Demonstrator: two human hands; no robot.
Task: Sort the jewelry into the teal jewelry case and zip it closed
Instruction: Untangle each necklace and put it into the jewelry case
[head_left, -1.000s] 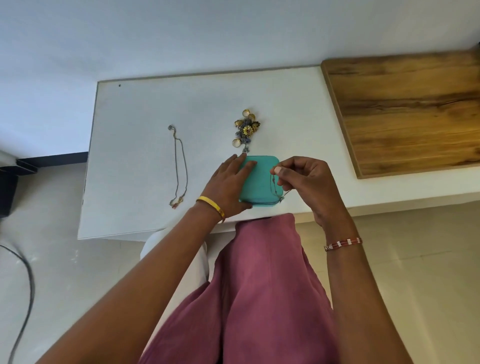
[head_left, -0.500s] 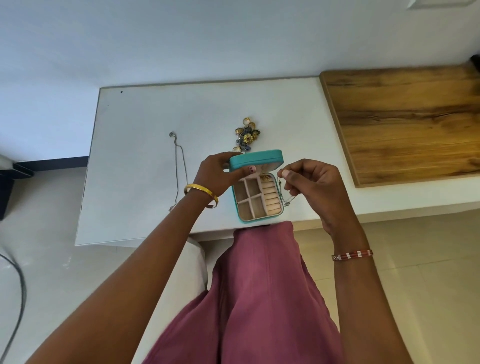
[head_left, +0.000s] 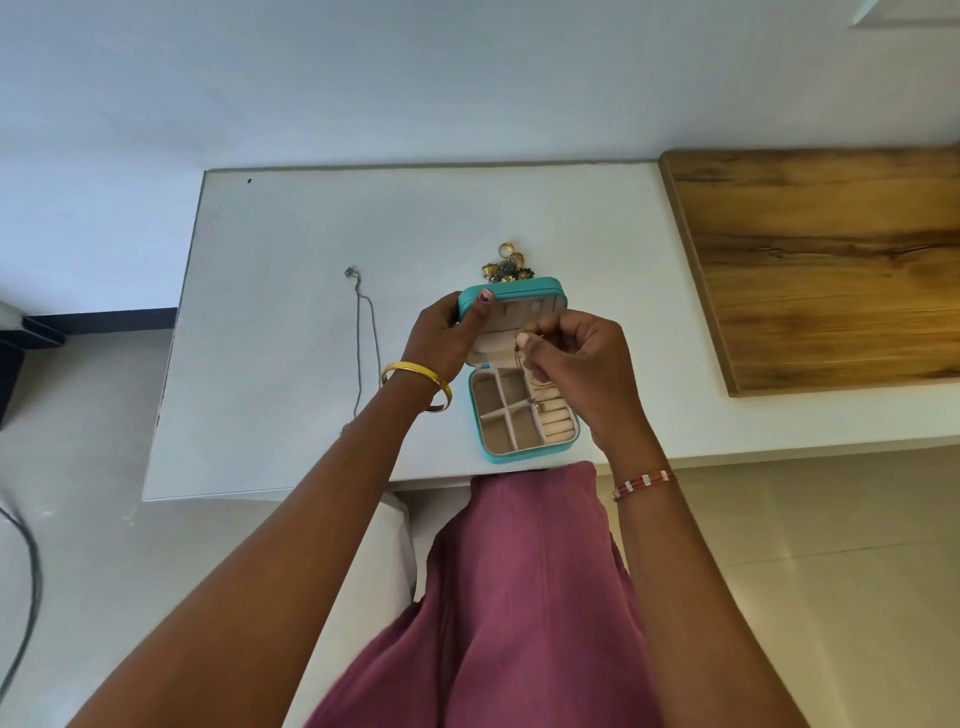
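The teal jewelry case (head_left: 524, 453) lies open near the front edge of the white table (head_left: 291, 291). Its beige base shows square compartments and ring rolls. My left hand (head_left: 441, 338) grips the raised lid (head_left: 519, 291) at its left edge. My right hand (head_left: 576, 364) pinches a thin gold chain (head_left: 527, 382) in front of the lid's lining; the chain hangs down over the base. A heap of rings and earrings (head_left: 506, 267) lies just behind the lid. A long silver necklace (head_left: 363, 338) lies stretched out to the left.
A wooden board (head_left: 826, 265) covers the table's right side. My lap in a pink garment (head_left: 519, 597) sits below the table's front edge. A dark cable (head_left: 26, 571) runs over the floor at the left.
The case went from closed to open. My left hand lifted the lid fully upright, and my right hand moved the thin chain up and left to the lid's lining.
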